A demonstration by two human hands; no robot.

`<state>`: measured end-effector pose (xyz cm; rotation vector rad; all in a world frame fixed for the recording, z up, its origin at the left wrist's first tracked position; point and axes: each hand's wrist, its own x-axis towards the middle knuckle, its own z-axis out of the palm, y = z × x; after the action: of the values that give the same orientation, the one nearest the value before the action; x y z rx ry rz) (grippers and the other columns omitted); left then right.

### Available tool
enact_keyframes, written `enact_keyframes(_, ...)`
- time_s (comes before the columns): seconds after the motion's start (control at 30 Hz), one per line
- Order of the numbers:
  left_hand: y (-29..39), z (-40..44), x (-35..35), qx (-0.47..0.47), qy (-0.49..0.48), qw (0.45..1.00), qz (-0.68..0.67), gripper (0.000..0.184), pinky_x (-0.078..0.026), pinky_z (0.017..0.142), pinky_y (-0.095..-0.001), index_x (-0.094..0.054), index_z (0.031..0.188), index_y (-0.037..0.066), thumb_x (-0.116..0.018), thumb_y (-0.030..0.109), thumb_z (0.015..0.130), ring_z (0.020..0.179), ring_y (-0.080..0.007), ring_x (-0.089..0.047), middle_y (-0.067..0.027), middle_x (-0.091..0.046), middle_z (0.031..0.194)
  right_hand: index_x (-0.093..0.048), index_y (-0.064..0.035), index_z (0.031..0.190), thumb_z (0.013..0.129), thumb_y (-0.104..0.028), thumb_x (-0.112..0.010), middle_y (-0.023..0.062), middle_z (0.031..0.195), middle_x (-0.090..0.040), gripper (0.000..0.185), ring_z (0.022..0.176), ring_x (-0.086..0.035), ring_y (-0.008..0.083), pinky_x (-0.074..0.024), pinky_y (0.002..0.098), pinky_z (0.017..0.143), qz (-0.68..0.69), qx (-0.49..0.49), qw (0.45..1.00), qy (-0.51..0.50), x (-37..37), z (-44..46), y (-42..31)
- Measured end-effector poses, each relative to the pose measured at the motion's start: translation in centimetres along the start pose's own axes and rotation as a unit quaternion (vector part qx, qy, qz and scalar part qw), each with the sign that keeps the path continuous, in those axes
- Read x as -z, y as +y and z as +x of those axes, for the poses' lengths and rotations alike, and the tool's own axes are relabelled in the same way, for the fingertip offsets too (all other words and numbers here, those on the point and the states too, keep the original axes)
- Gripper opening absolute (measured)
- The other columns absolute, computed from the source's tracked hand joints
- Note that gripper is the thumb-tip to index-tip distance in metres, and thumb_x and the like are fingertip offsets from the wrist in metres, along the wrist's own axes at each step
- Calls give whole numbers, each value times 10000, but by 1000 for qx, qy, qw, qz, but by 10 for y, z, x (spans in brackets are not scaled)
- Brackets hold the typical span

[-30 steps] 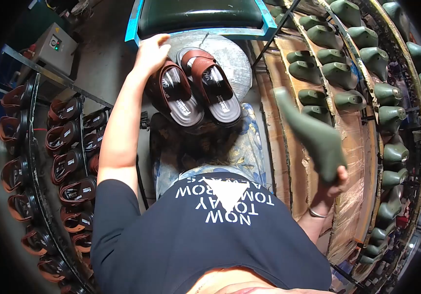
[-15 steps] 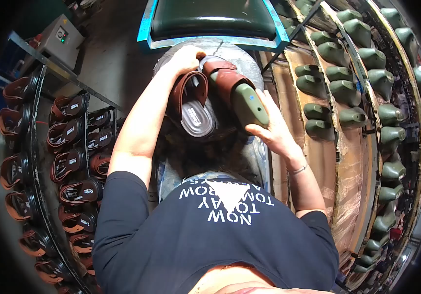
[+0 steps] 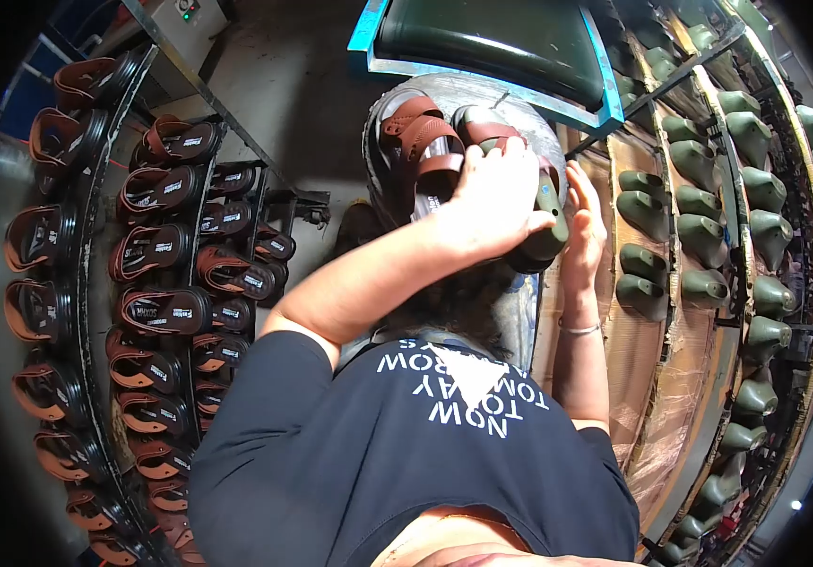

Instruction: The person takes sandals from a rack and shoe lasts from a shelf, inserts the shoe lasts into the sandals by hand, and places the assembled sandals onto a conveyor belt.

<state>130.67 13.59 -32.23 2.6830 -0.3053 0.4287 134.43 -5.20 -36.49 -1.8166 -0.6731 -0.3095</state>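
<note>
Two brown-strapped sandals lie side by side on a worn, rounded grey stand in front of me. The left sandal (image 3: 416, 132) has a dark sole and a printed insole, and neither hand holds it. In the right sandal sits a green shoe last (image 3: 548, 227), its heel end towards me. My left hand (image 3: 496, 194) reaches across and is closed over this right sandal and last, covering much of the straps. My right hand (image 3: 583, 231) is upright along the last's right side, fingers stretched out; whether it touches is hard to tell.
Racks of brown sandals (image 3: 165, 250) stand on the left. Shelves with several green shoe lasts (image 3: 704, 236) line the right. Behind the stand (image 3: 520, 104) is a blue-framed machine part with a dark green surface (image 3: 496, 42). A grey control box (image 3: 184, 14) is at far left.
My left hand has left the left sandal's toe end and crossed over onto the right sandal with the last. My right hand has come off the last's heel to its side. The view has shifted.
</note>
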Motion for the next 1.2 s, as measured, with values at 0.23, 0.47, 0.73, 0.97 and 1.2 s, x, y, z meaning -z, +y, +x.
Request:
enact_keyframes(0.23, 34, -33, -55, -95, 163, 972, -141, 289, -471, 779, -432, -599, 982, 75, -737, 99, 728, 868, -319, -579, -130, -570, 911, -718, 36, 1105, 996, -595, -536, -46, 728, -476, 666, 665, -379, 54, -273, 242, 608, 141, -30, 983, 116, -21, -11, 7)
enact_keyframes(0.47, 17, -53, -49, -178, 151, 960, -153, 323, -468, 1035, -520, -695, 1041, 78, -813, 50, 741, 1018, -295, -665, -102, -691, 1044, -717, 27, 1050, 929, -170, -695, 95, 956, -689, 232, 926, -646, 200, -506, 334, 891, -3, 25, 952, 304, 21, -15, 20)
enact_keyframes(0.73, -45, -93, -9, -59, 209, 945, -246, 241, -470, 1064, -492, -658, 1062, 2, -671, -113, 851, 999, -321, -686, -140, -706, 1025, -368, 45, 1484, 712, -435, -915, 297, 1465, -444, 1061, 1360, -450, 415, -363, 512, 1154, -404, -220, 681, 570, 272, -62, 172)
enact_keyframes(0.97, -76, -94, 20, 12, 269, 939, -214, 189, -543, 841, -319, -664, 1016, 7, -656, -126, 882, 882, -215, -682, -112, -703, 959, -631, 25, 1173, 663, -66, -810, 180, 1136, -695, 548, 995, -681, 347, -571, 470, 891, -34, -138, 742, 655, 307, -59, 157)
enact_keyframes(1.2, -189, -43, 0, 98, 335, 883, -313, 202, -537, 877, -272, -687, 1121, 1, -686, -25, 920, 983, -132, -678, -63, -721, 1051, -387, 62, 1491, 979, -278, -550, 277, 1452, -503, 637, 1293, -532, 437, -528, 543, 954, 443, -138, 839, 285, 241, -153, 20)
